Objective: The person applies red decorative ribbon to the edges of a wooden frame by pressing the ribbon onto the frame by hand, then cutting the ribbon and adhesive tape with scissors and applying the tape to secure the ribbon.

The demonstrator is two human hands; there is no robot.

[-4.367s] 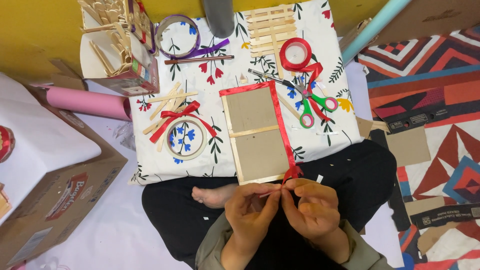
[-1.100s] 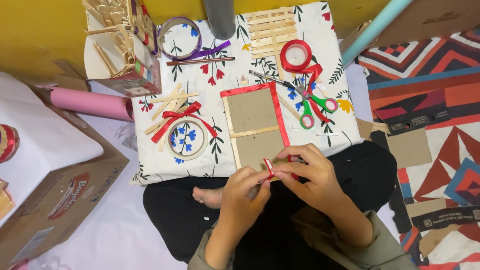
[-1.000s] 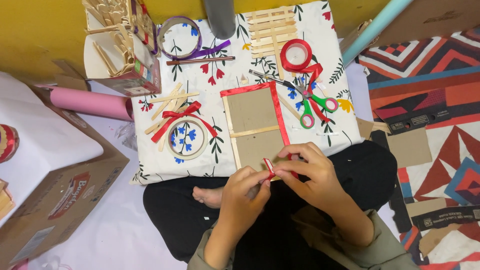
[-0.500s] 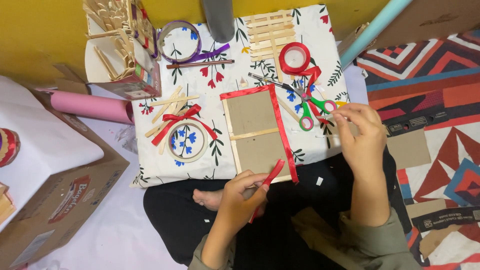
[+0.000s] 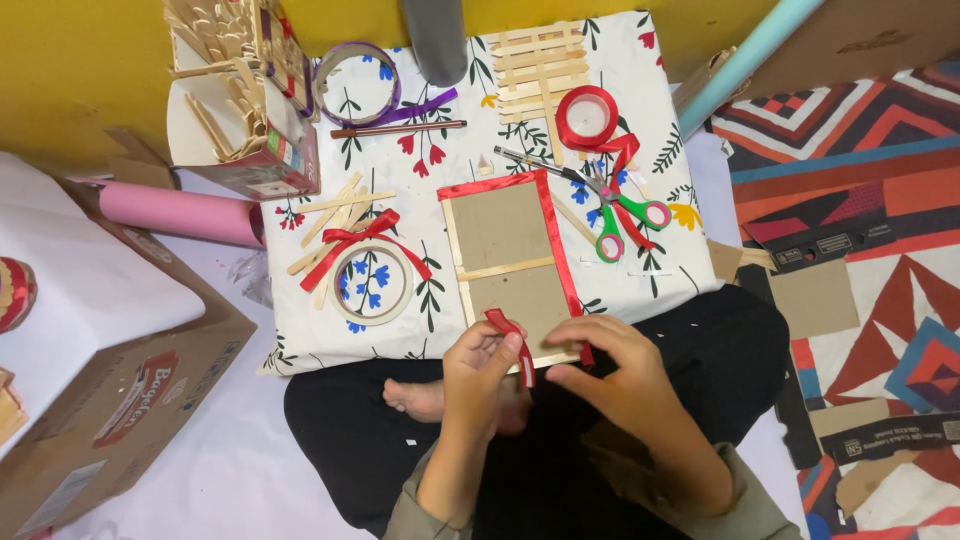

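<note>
between thumb and fingers of the left hand, a red ribbon strip.

1. Cloth: white, printed with blue and red flowers and dark leaf sprigs.
2. Cardboard panel near the cloth's front edge: brown, edged in red ribbon.
3. Ribbon piece: red.
4. Scissors: green handles, red inside the loops.
5. Ribbon spool toward the cloth's far edge: red.
6. Tape ring at the far left: purple.
7. Paper roll off the left edge: pink.
8. Wall: yellow.
</note>
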